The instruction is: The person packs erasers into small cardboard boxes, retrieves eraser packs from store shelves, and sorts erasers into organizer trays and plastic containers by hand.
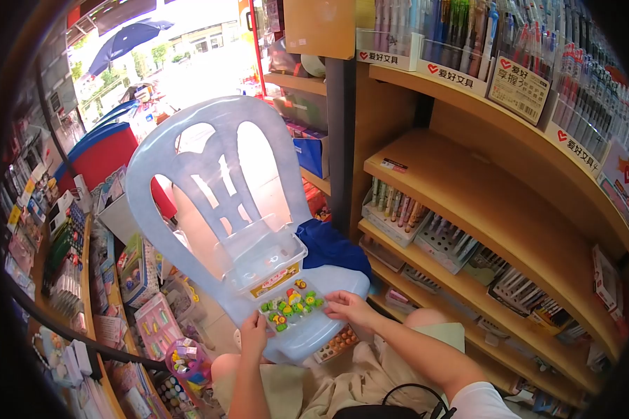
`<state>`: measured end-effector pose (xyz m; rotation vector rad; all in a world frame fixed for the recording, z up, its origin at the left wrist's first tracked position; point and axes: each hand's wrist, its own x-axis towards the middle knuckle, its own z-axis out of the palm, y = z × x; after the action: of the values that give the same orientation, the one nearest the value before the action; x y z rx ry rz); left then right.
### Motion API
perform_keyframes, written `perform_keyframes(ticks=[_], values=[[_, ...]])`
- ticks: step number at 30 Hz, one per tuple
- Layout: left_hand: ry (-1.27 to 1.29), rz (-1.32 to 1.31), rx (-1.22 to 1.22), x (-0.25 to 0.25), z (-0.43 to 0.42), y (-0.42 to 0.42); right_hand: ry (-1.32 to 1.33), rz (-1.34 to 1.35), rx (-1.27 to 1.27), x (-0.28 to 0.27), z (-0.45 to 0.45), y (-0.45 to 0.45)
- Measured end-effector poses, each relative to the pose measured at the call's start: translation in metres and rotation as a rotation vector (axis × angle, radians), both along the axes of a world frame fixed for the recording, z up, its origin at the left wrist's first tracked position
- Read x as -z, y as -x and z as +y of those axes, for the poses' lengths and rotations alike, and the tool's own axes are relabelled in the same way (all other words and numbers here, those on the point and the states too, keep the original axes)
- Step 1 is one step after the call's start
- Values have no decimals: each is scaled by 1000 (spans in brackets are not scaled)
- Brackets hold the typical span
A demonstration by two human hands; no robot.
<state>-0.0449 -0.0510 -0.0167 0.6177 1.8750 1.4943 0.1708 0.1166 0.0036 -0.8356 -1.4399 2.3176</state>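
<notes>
A shallow clear tray (302, 322) filled with several small green, yellow and orange figures lies low over the seat of a pale blue plastic chair (307, 347). My left hand (252, 335) pinches the tray's left edge, with the thumb uppermost. At the right edge, the fingers of my right hand (348, 308) are closed on the tray's rim. Just beyond it on the seat stands a clear plastic box (265, 257) with a yellow label on its near side. Dark blue cloth (335, 248) is bunched at the seat's right rear.
On my right, curved wooden shelves (461, 174) hold boxed pens and markers. Shelves of stationery (84, 279) line the left, with a purple basket (189, 359) near my knee. Beyond the chair back (220, 112), a bright doorway opens outside. An egg-like carton (335, 343) sits under the seat.
</notes>
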Motion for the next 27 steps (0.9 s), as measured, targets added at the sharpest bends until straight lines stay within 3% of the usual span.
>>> perform_keyframes(ticks=[12,20,27], values=[[-59,-82,-24,-3,10,-5,44,22,40,2,2,1],[-29,-98,112,-17,5,-15,-164,-166,28,-4,-10,-10],[12,-66,266,-15,4,-24,-121,-247,146,-2,-22,-36]])
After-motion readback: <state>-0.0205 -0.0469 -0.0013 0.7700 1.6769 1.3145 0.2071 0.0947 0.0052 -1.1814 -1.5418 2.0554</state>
